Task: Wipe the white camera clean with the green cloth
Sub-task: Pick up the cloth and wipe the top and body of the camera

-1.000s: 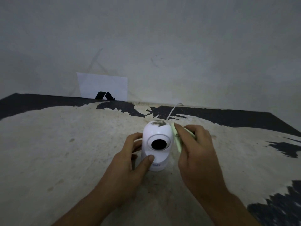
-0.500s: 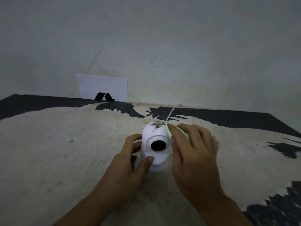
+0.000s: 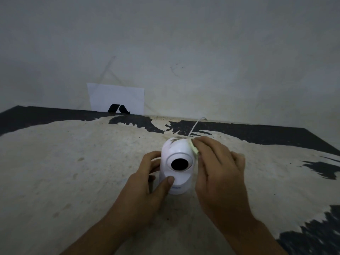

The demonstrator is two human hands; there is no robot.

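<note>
The white camera (image 3: 177, 153) stands upright on the worn table (image 3: 73, 172), its round dark lens facing me. A dark smudge shows on its top, toward the back. My left hand (image 3: 147, 183) grips the camera's base from the left, thumb on the front. My right hand (image 3: 219, 168) presses the green cloth (image 3: 193, 147) against the camera's upper right side; only a thin pale green edge of the cloth shows under my fingers.
A thin white cable (image 3: 196, 126) runs from behind the camera to the table's back edge. A white sheet of paper (image 3: 116, 100) with a black mark leans on the wall at the back left. Black patches cover the table's far and right edges.
My right hand has moved the cloth from beside the camera onto its upper right side, and the smudge on top looks smaller. My left hand has kept its hold on the base.
</note>
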